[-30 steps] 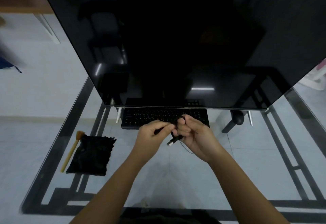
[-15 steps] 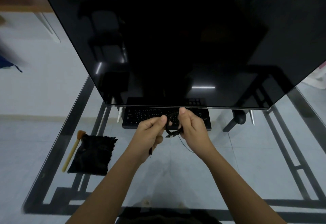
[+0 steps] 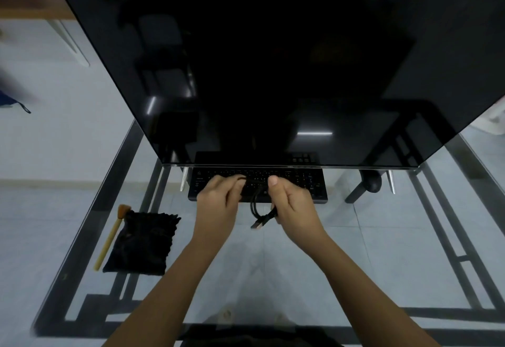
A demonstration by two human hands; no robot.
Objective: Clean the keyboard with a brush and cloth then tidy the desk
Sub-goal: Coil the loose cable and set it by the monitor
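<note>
A black keyboard (image 3: 308, 182) lies on the glass desk (image 3: 341, 251), half tucked under the monitor. Over its front edge both hands hold a black USB cable (image 3: 258, 207) wound into a small loop, its plug hanging toward me. My right hand (image 3: 293, 207) pinches the loop and plug end. My left hand (image 3: 218, 202) grips the other strand of the cable. At the desk's left lie a crumpled black cloth (image 3: 140, 243) and, touching its left side, a wooden-handled brush (image 3: 109, 240).
A large dark monitor (image 3: 273, 68) fills the top of the view and overhangs the keyboard on two thin metal feet. A black mouse (image 3: 373, 182) sits right of the keyboard. The desk's dark frame shows through the glass.
Both hands have moved forward, over the keyboard's front edge. The cable loop now hangs lower from my right hand, and my left hand has shifted along the cable.
</note>
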